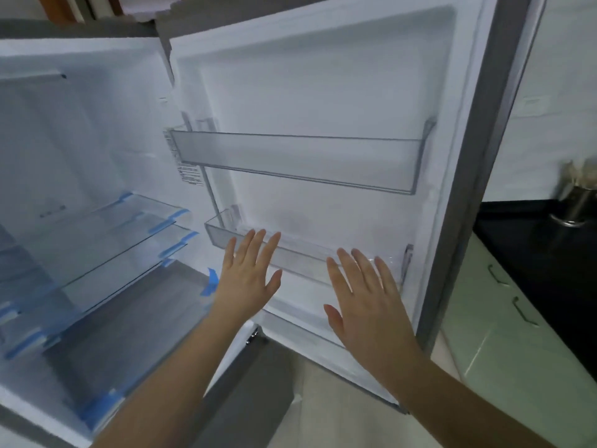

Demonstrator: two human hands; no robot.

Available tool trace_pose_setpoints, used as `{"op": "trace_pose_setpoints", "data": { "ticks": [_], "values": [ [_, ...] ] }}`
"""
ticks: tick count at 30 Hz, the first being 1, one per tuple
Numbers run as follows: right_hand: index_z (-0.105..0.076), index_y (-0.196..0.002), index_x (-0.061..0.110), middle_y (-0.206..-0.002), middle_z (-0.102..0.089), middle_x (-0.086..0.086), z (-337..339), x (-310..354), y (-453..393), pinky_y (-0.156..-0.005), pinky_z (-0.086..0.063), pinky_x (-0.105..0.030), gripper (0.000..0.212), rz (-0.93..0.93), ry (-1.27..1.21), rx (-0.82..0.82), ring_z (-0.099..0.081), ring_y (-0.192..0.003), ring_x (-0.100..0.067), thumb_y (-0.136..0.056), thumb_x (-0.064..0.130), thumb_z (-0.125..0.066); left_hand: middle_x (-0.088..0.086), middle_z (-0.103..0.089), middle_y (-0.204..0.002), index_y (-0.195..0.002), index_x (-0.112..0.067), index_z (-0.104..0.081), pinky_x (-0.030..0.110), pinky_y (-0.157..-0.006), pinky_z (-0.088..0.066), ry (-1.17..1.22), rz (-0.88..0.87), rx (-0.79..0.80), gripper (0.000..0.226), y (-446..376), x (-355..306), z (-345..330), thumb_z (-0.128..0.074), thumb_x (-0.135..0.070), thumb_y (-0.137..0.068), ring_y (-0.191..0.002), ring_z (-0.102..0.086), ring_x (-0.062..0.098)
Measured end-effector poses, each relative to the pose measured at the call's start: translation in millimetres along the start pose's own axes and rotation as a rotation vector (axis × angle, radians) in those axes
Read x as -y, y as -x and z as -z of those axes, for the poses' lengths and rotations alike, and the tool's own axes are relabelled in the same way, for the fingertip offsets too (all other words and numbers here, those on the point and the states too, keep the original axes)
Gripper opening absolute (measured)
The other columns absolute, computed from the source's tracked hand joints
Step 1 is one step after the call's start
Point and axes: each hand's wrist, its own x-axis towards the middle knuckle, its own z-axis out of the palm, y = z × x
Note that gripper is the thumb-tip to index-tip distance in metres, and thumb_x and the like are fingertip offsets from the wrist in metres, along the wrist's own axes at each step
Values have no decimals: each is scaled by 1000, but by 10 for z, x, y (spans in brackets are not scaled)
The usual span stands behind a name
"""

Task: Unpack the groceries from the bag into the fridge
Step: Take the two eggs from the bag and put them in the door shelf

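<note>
Fridge (97,140) door (323,76) open. Left hand (247,279) and right hand (365,305) raised before lower door bin (226,239), fingers spread, holding nothing. Glass shelves (106,234) bare.

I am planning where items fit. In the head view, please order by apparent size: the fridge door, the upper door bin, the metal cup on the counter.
1. fridge door
2. upper door bin
3. metal cup, which stands farther off, so its true size is uncertain

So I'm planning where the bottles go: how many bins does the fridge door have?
2. The upper door bin sits mid-door; the lower door bin is behind the fingertips of both open hands. Any lower bin would be hidden.
</note>
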Motion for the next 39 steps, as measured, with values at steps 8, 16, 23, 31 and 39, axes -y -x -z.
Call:
{"op": "trace_pose_setpoints", "data": {
  "ticks": [8,16,23,31,39],
  "values": [
    [-49,-138,8,-140,-48,-21,-318,264,-410,-111,-28,-57,63,-244,61,-87,-44,-130,-39,-87,45,-58,8,-54,-143,-141,-18,-40,62,-113,-27,176,-246,-160,52,-289,225,-253,-34,-42,-95,-136,-46,29],
    [-45,-138,7,-127,-50,-19,-633,28,-582,-116,-19,-51,57,-290,56,-174,-43,-126,-37,-89,31,-61,4,-59,-129,-134,-16,-52,55,-117,-15,220,-277,-212,50,-527,125,-422,-61,-31,-87,-124,-52,25],
    [-43,-139,7,-130,-49,-19,-738,-245,-768,-115,-21,-50,62,-278,18,-135,-40,-129,-37,-86,31,-63,4,-57,-130,-137,-16,-49,55,-117,-12,187,-231,-163,56,-702,-38,-500,-61,-33,-85,-123,-50,25],
    [-37,-141,11,-136,-47,-18,-719,-488,-885,-113,-29,-51,69,-250,-82,6,-40,-132,-37,-82,29,-69,3,-56,-131,-137,-18,-47,58,-117,-11,144,-130,-88,59,-807,-212,-450,-63,-36,-84,-126,-49,25],
    [-25,-150,17,-151,-36,-13,-683,-540,-857,-115,-22,-54,78,-233,-86,102,-26,-143,-33,-85,38,-64,6,-31,-156,-153,-17,-18,56,-120,0,49,-115,80,78,-793,-283,-307,-53,-45,-89,-147,-20,26]
  ]
}}
